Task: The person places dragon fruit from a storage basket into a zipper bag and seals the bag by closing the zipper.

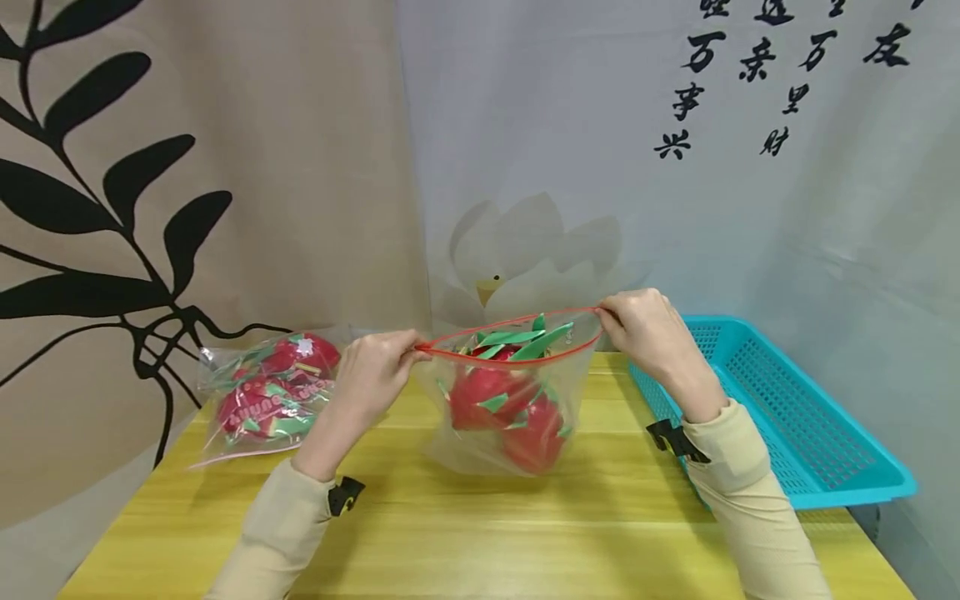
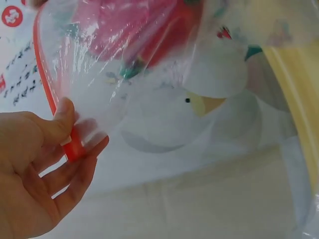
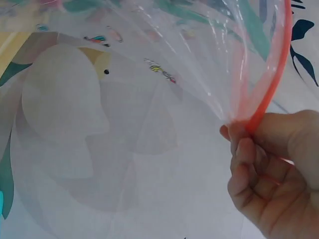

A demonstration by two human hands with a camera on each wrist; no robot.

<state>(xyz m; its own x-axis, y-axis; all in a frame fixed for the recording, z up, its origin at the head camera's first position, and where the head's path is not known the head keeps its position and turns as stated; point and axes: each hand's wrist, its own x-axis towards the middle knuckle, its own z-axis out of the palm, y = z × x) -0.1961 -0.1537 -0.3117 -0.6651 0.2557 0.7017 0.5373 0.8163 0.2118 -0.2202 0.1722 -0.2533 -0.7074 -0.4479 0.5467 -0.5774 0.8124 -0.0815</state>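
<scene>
A clear zip bag [image 1: 438, 417] with a red zip edge stands on the table between my hands, its mouth spread apart. Inside it are red dragon fruits [image 1: 491, 396] with green leafy tips. My left hand [image 1: 378, 371] pinches the left end of the red edge; in the left wrist view the thumb [image 2: 64, 117] lies on the strip with fingers behind it. My right hand [image 1: 656, 337] pinches the opposite corner, where the plastic gathers into folds in the right wrist view. Left of the bag lies a second zip bag [image 1: 225, 446] holding more dragon fruits [image 1: 258, 408].
A blue perforated basket [image 1: 810, 425] sits at the right side of the yellow wooden table [image 1: 480, 542], behind my right forearm. A printed curtain [image 1: 525, 125] with a plant and dark characters hangs behind the table.
</scene>
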